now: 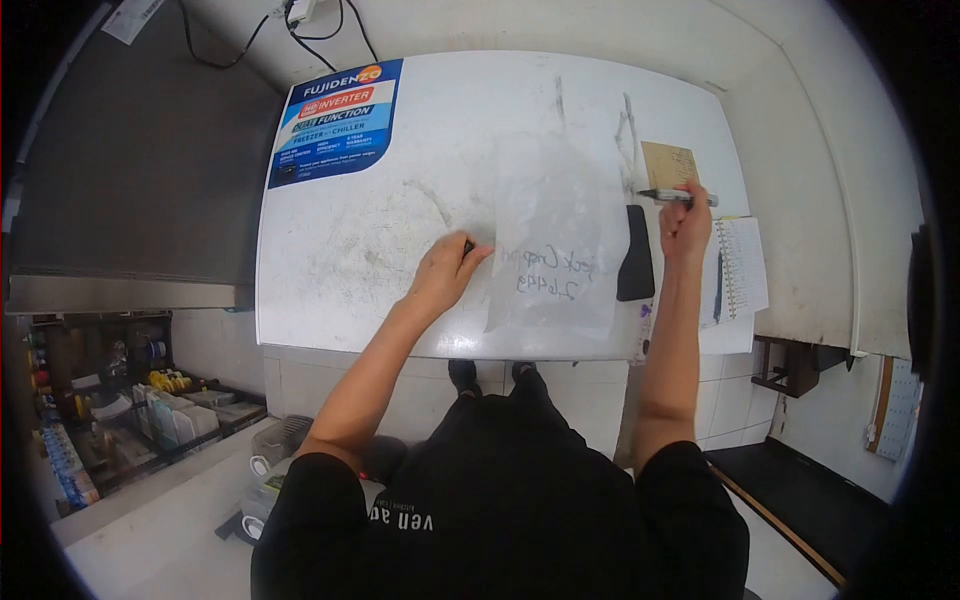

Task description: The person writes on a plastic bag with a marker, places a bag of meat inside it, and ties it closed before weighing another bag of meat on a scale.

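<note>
My right hand (686, 225) is closed around a marker (708, 200), held nearly level with its dark end pointing left. It is raised by a brown paper note (668, 165) with writing on it. My left hand (446, 272) pinches a small black piece that looks like the marker cap (469, 246). Just right of that hand, a translucent plastic bag (560, 210) lies flat with dark handwriting across its lower part. Between the bag and my right forearm is a black phone-like slab (634, 255).
Everything lies on a scuffed white freezer top (340, 260) with a blue printed label (335, 120) at its far left. A spiral notebook (742, 265) sits at the right edge. A dark appliance (140, 150) stands left, above shelves of supplies (170, 410). Cables (300, 35) hang behind.
</note>
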Available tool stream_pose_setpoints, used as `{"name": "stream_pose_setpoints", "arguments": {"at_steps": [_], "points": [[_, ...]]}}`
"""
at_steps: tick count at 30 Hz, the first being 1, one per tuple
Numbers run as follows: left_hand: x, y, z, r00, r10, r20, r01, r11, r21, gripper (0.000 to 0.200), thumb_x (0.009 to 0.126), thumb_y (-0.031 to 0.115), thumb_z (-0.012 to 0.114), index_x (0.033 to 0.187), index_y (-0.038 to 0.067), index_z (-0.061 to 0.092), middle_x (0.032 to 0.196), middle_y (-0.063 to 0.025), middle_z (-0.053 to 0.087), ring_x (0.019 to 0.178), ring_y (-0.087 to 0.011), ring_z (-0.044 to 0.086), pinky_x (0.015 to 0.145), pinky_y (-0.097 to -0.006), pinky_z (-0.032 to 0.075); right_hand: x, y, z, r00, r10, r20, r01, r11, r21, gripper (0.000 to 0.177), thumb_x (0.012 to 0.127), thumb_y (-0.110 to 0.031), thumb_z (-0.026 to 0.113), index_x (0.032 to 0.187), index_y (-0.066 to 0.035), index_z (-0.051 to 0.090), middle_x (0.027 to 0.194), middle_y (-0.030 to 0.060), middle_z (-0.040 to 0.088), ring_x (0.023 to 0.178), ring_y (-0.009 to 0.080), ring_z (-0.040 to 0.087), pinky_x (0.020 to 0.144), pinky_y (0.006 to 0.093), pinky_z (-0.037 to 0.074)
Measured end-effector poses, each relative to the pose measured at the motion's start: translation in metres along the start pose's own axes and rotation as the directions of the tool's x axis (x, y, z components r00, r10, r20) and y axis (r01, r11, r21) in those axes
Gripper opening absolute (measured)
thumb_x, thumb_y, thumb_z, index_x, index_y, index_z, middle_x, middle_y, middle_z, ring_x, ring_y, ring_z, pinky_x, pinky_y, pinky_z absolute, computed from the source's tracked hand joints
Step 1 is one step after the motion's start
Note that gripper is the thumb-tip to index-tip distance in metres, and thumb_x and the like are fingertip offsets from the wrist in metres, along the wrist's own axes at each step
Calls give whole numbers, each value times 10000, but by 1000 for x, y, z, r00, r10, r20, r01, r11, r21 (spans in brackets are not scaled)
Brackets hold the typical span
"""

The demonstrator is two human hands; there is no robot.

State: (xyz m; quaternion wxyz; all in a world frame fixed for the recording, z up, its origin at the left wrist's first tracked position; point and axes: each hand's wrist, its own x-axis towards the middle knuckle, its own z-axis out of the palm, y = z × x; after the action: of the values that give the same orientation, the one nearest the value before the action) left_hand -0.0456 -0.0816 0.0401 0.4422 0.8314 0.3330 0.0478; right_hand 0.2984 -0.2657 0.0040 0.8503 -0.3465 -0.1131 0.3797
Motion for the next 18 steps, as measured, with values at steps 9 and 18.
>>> {"name": "stream_pose_setpoints", "arguments": {"at_steps": [9,18], "points": [[64,-34,79,888,411,-209,-455,854,-252,318,850,117,746,952,46,453,1041,-105,531,895,-220,602,836,-348,525,-92,135,40,976,-176,-126,132,946,-298,363,1017,-254,515,1249,20,464,1040,203,673,1111,318,625,987,404,471],[148,-4,124,959,143,-243,-229,899,-374,272,847,186,742,913,37,523,853,-68,618,775,-185,583,699,-322,497,-98,134,-7,987,-37,158,17,992,126,404,1017,-398,472,1156,-26,545,1007,172,697,956,373,680,978,483,450]]}}
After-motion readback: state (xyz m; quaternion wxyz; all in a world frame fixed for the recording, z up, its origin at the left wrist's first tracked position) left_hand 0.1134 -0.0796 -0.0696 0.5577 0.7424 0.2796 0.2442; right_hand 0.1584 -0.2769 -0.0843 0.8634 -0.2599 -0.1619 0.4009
